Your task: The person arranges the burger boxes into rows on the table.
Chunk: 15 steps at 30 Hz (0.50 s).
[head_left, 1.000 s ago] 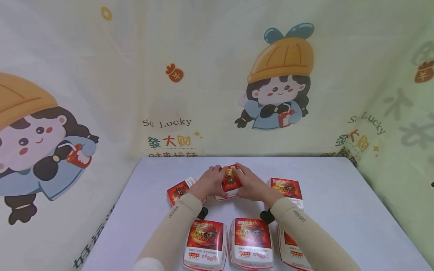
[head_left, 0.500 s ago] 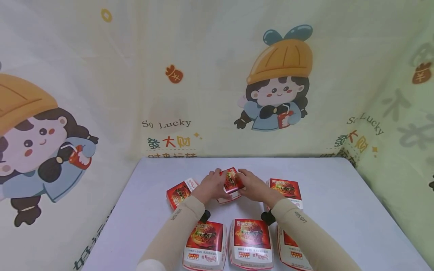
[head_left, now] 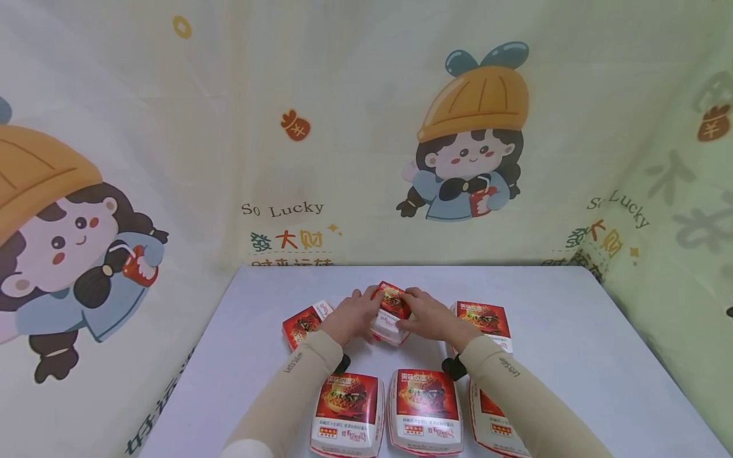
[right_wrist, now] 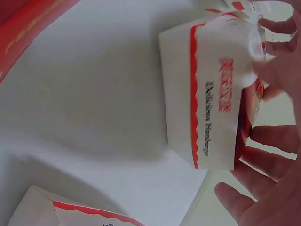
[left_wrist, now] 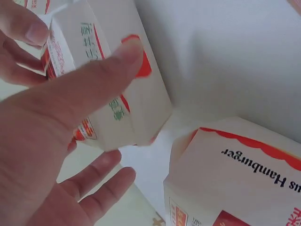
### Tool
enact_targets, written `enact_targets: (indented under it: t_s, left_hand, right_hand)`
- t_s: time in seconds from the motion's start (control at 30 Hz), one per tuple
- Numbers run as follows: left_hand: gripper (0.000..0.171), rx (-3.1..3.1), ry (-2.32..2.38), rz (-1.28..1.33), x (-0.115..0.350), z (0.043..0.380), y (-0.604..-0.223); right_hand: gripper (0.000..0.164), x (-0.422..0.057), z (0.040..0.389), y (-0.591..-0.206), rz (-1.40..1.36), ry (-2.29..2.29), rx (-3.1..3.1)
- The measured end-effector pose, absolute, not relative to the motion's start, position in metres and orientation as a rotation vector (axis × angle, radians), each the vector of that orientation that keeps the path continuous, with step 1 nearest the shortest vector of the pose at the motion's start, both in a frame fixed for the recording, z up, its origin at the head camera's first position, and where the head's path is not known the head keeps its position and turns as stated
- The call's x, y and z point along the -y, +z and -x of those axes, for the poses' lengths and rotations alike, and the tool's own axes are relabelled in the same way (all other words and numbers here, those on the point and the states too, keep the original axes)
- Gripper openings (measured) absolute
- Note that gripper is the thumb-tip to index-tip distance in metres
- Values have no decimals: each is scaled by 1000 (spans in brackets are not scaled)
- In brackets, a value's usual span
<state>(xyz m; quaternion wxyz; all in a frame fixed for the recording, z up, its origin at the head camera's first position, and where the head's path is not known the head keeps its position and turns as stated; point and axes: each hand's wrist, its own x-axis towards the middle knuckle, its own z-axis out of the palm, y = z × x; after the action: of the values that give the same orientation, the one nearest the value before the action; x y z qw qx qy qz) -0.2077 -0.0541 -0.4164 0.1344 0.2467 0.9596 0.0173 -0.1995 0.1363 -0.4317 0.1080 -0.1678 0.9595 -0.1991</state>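
A red-and-white hamburger box (head_left: 391, 326) stands at the middle back of the table between both hands, turned a little askew. My left hand (head_left: 350, 318) grips its left side. In the left wrist view the thumb (left_wrist: 120, 59) presses on the red tab of the box's white side, while two fingertips extend past its lower edge. My right hand (head_left: 431, 317) holds the opposite side, its fingers lying over the red top. "Delicious Hamburger" is printed on the side facing the right wrist camera. The lid lies down over the base in the head view.
A tilted hamburger box (head_left: 302, 327) sits to the left, another box (head_left: 485, 318) to the right, partly behind the right wrist. In front stand three more boxes, left (head_left: 347, 413), middle (head_left: 425, 410) and right (head_left: 494, 432), the last partly under the right sleeve. Printed cloth (head_left: 355, 159) encloses the white table (head_left: 572, 356).
The held box's red top was tilted up toward the camera; now it lies flatter, and more of the white printed front shows. Both hands have shifted only slightly.
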Motion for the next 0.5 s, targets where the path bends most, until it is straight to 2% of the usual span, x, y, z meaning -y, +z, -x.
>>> enact_targets:
  t_s: [0.23, 0.5]
  left_hand:
    - [90, -2861, -131, -828, 51, 206, -422]
    - [84, -2916, -227, -927, 52, 204, -421]
  right_hand:
    - [99, -131, 195, -432, 503, -475, -2819]
    - [105, -132, 191, -434, 557, -369, -2832]
